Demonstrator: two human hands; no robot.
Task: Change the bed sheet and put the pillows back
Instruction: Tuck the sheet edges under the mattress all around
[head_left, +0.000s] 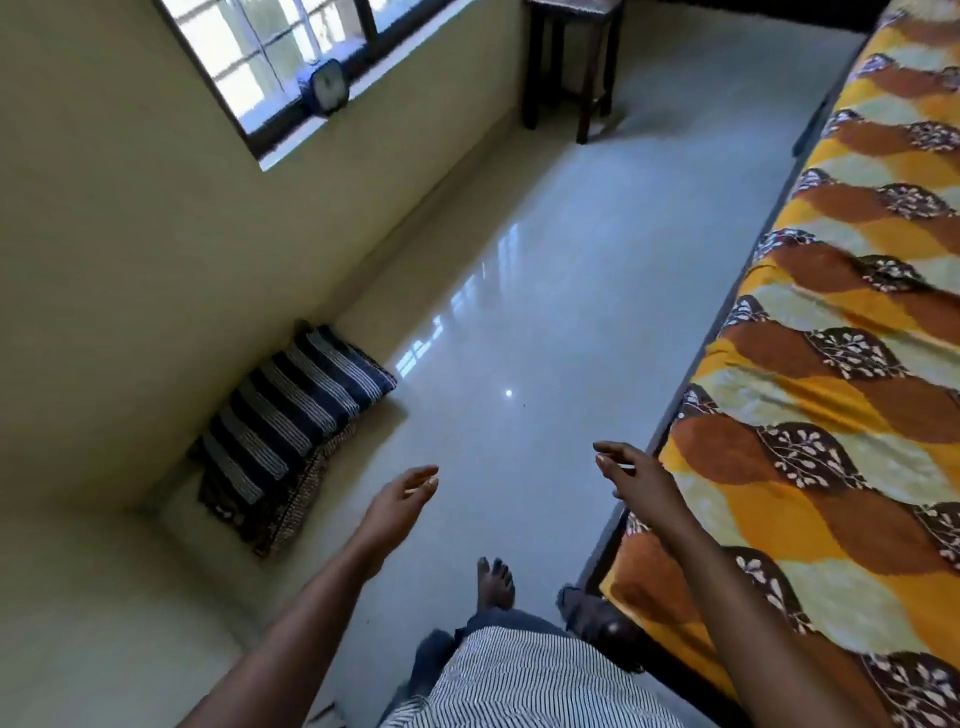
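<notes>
Shirt: striped shirt (519, 686) at the near edge, with a bare foot (496, 582) on the glossy floor (545, 312) just beyond.
Hands: left hand (402, 496) and right hand (636, 480) both empty, fingers loosely extended, held over the floor; the right one is just beside the bed's edge.
Sheet: orange, brown and pale patterned bed sheet (841, 415) spread over the bed along the right.
Pillows: two pillows (291, 415) stacked on the floor against the left wall, the navy striped one on top.
Far end: clock (324, 85) on the window sill, dark stool (571, 62) beyond.
</notes>
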